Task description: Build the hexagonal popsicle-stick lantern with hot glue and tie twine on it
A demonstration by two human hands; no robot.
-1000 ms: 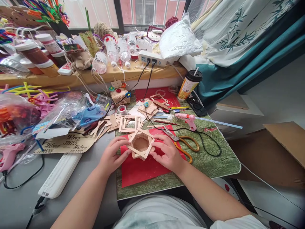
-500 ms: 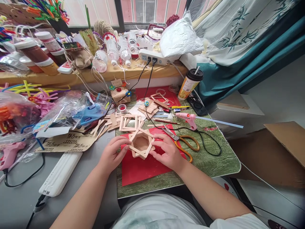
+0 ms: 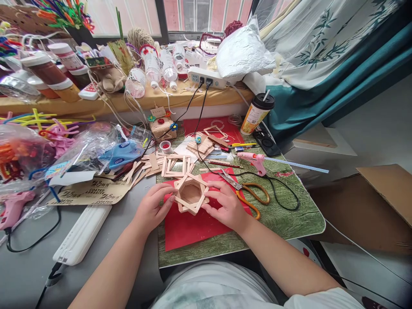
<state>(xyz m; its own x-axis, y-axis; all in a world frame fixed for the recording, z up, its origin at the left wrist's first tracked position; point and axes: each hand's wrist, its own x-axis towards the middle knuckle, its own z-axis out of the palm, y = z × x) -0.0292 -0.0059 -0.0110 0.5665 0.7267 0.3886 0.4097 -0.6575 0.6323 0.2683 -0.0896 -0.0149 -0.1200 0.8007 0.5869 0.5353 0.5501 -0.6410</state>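
1. The left hand [image 3: 153, 207] has its fingers [image 3: 165, 190] closed in on the left corner of a star-shaped stick box [image 3: 184, 203], thumb and index nearly meeting at the edge.
2. The right hand [image 3: 229, 209] holds the opposite side, thumb low and index finger higher, so the box sits between both hands.
3. The box is open-topped, its walls built of flat wooden sticks layered around a hollow middle. It is over a red sheet [image 3: 193, 234]; I can't tell whether it rests on it or hangs just above.
4. Just beyond the box is a square stick frame [image 3: 174, 174], with a heap of loose sticks [image 3: 149, 165] to its left.
5. By the right hand, orange-handled scissors [image 3: 238, 186] lie partly over the red sheet, blades pointing away from the person.
6. Beyond them, a pink glue gun [image 3: 255, 161] lies on the green wood-grain desk [image 3: 289, 223], a pale glue stick poking out of its back.
7. Toward the far edge are a small wooden box with flowers [image 3: 162, 130] and, over to the right, a black-lidded drink cup [image 3: 254, 118].
8. Past the desk, a cluttered window ledge [image 3: 193, 96] carries a white socket strip [image 3: 206, 78] and a silvery bag [image 3: 243, 53].
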